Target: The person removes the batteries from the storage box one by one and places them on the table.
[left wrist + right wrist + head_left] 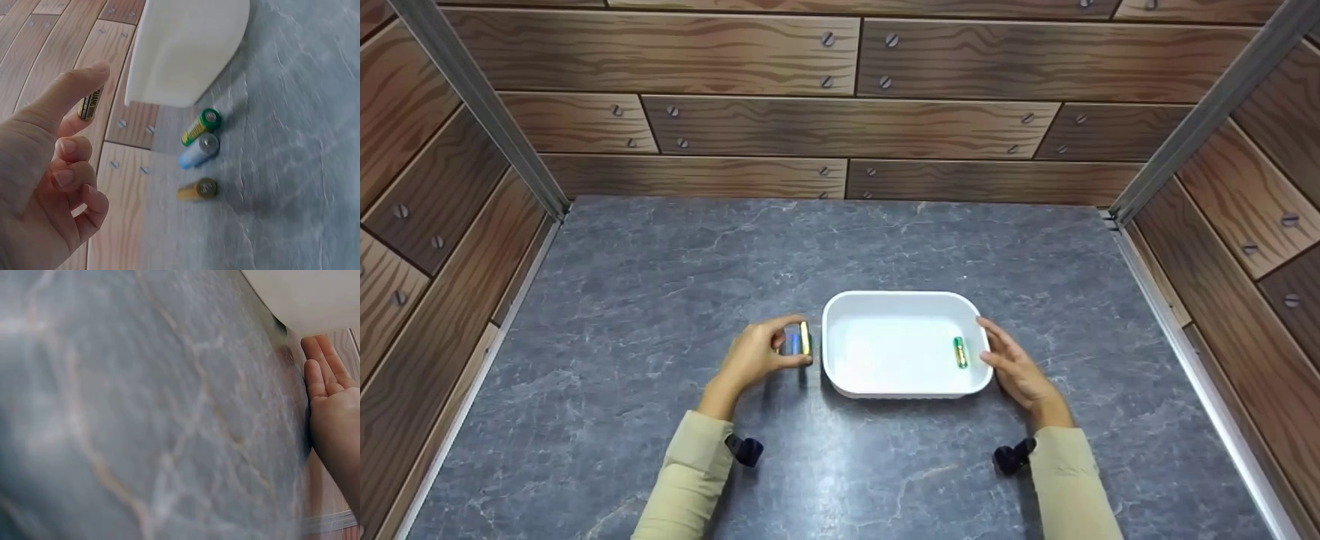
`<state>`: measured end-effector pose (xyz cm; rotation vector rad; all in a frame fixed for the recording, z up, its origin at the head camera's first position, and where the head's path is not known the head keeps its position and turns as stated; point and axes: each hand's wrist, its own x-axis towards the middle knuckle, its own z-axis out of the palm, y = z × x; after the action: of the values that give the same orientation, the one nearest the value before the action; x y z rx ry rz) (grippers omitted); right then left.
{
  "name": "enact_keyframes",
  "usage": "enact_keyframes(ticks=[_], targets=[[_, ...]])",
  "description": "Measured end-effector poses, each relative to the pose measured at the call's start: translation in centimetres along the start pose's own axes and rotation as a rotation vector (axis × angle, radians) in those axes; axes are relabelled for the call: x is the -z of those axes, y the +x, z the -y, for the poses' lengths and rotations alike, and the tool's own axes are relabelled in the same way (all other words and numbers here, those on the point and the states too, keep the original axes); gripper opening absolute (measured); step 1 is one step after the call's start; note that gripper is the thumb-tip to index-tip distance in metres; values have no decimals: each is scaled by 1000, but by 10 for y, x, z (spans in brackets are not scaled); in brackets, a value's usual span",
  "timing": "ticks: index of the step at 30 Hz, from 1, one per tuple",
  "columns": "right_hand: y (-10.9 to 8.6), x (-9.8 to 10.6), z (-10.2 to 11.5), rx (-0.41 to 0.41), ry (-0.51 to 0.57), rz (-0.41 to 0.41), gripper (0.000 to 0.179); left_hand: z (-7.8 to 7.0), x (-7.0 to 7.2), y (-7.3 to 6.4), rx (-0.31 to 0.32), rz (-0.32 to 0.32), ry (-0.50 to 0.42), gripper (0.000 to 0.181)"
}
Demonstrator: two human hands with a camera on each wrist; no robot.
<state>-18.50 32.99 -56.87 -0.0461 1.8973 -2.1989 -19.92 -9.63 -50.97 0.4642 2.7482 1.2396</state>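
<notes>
Tub (pixel 896 295): 1, white, on grey marbled tabletop (pixel 915 480); 1 green/gold batt. (pixel 960 352) inside, nr R end.
L hand (pixel 754 351): thumb + index pinch 1 gold/black batt. (pixel 805 339), just L of tub.
Tabletop batts.: 3 nr tub, i.e. 1 green/yellow batt. (pixel 201 127), 1 blue batt. (pixel 199 151), 1 gold batt. (pixel 197 190).
R hand (pixel 1020 373): fingers straight, at tub's R rim.
Wrist cams (pixel 746 451): 2, blk.

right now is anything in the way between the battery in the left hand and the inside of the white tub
Just the left rim of the white tub stands between its inside and the battery in the left hand. Nothing else visible does; the three standing batteries are lower, on the table.
</notes>
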Motion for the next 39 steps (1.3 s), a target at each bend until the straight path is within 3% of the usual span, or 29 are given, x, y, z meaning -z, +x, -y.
enact_keyframes(ticks=[18,25,39], targets=[[-1,1,2,-14,-38,11,65,29,1,-2,0,29,32,57],[0,1,0,-19,-9,16,65,35,-2,-2,70,46,90,55],[-2,-1,2,-17,-1,2,62,45,-10,6,146,90,132,56]])
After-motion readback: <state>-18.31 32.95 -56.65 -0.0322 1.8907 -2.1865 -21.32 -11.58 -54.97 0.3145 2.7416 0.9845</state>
